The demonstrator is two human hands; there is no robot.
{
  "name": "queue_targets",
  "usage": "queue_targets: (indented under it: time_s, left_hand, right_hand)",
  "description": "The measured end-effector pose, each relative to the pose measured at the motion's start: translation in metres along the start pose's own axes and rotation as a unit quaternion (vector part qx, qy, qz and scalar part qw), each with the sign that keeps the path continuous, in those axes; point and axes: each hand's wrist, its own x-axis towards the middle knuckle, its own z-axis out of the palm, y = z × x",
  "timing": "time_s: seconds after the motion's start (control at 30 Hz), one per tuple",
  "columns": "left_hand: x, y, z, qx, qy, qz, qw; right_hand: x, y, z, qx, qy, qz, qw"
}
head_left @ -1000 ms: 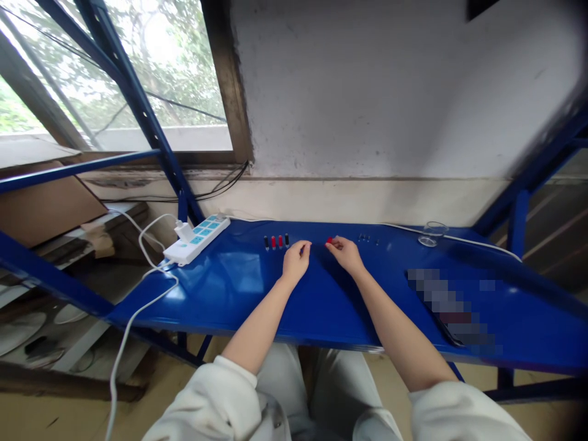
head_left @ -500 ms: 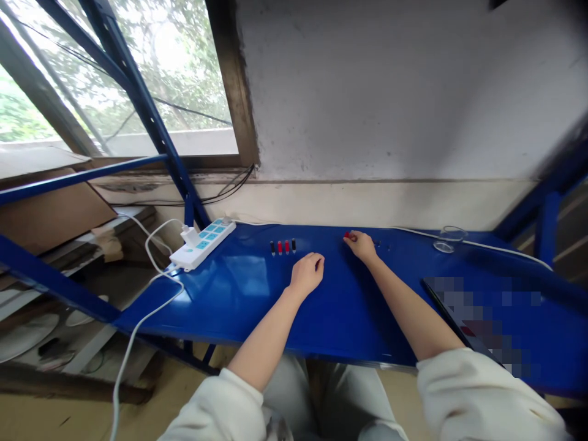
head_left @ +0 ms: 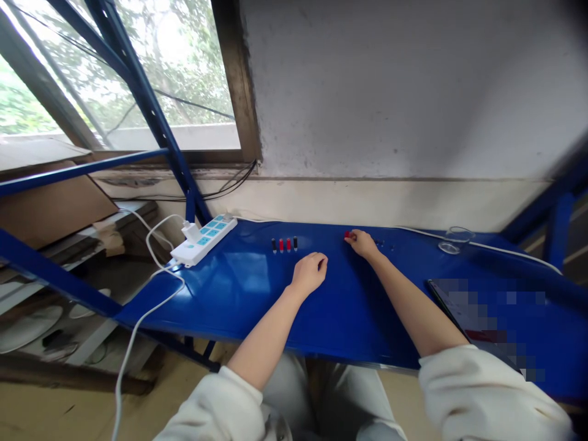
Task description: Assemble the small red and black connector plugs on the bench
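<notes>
My right hand (head_left: 362, 244) reaches to the back of the blue metal shelf (head_left: 239, 294) and pinches a small red piece (head_left: 347, 234) at its fingertips. My left hand (head_left: 310, 272) rests on the shelf in a loose fist, nearer to me. To its upper left stands a short row of small black and red pieces (head_left: 284, 245). A few tiny dark pieces (head_left: 384, 245) lie just right of my right hand.
A white power strip (head_left: 203, 239) with a plugged-in white adapter and cable sits at the shelf's left back. A clear glass dish (head_left: 451, 242) and a white cable lie at the right back. A dark flat object (head_left: 478, 312) lies at the right. Blue frame bars (head_left: 151, 116) cross a window behind.
My right hand moved right and toward the back with the red piece. My left hand drew back from the row and closed into a loose fist on the shelf.
</notes>
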Motion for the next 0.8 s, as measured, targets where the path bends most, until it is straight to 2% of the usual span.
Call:
queue_targets:
  time_s: [0.3,0.4,0.53,0.67,0.73,0.8]
  left_hand:
    - [-0.001,0.001,0.0,0.009,-0.012,-0.016,1.0]
    - [0.0,-0.003,-0.004,0.047,-0.004,-0.049,0.998]
    - [0.005,-0.014,-0.012,0.103,0.029,-0.129,0.986]
    - [0.008,-0.026,-0.016,0.122,0.051,-0.191,0.973]
    - [0.009,-0.028,-0.016,0.123,0.047,-0.208,0.969]
    - [0.009,-0.03,-0.016,0.125,0.039,-0.215,0.968]
  right_hand:
    - [0.003,0.002,0.002,0.008,-0.003,0.018,1.0]
    - [0.005,0.0,0.001,-0.003,-0.013,0.036,0.999]
    - [0.003,-0.004,-0.006,-0.024,-0.025,0.065,0.997]
    - [-0.018,-0.018,-0.019,-0.051,-0.029,0.085,0.995]
    - [-0.036,-0.031,-0.026,-0.051,-0.039,0.075,0.995]
    - [-0.057,-0.046,-0.031,-0.019,-0.05,0.03,0.998]
